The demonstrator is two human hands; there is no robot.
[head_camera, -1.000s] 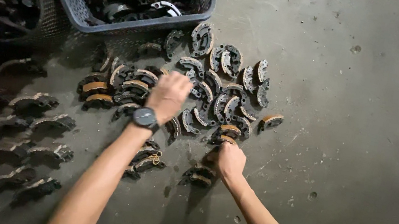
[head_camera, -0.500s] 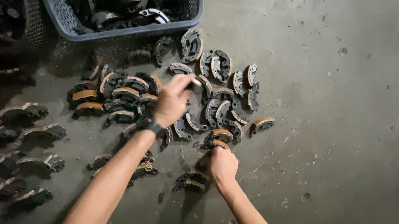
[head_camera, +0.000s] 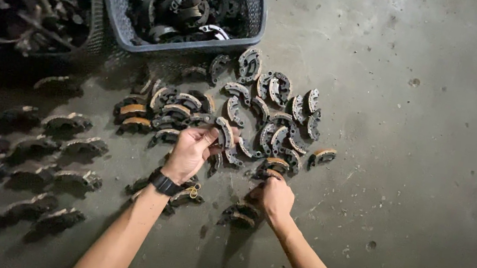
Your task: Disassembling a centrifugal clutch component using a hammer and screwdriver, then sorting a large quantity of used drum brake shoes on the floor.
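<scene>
Stained grey concrete floor, dim light, dark shadows at left

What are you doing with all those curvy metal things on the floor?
A person is crouched over a pile of brake shoes spread on the concrete floor. The left hand, with a black watch on its wrist, holds one curved shoe up. The right hand grips another shoe at the pile's near edge. A blue basket full of more parts sits behind, and rows of shoes line the left.
</scene>
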